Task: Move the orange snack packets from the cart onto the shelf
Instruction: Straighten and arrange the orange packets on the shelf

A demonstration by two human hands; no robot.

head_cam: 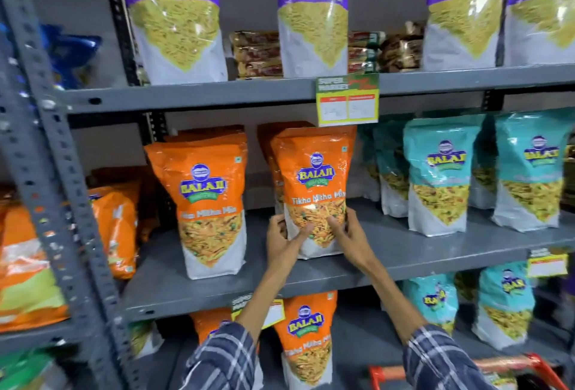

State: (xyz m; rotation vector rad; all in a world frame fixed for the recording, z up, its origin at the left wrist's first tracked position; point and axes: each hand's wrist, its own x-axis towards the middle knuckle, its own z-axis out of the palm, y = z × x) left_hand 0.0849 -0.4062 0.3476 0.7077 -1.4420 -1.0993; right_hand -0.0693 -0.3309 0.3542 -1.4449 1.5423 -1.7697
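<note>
An orange snack packet (314, 178) stands upright on the middle grey shelf (404, 252), under a yellow price tag. My left hand (284, 240) grips its lower left side and my right hand (345, 231) grips its lower right side. A second orange packet (205, 200) stands to its left on the same shelf, with more orange packets behind both. The red rim of the cart (466, 368) shows at the bottom right, mostly hidden behind my right sleeve.
Teal packets (441, 175) fill the right of the middle shelf. Purple packets (174, 13) line the top shelf. Another orange packet (306, 336) stands on the lower shelf. A grey perforated upright (59, 172) divides off the left bay, which holds more orange packets.
</note>
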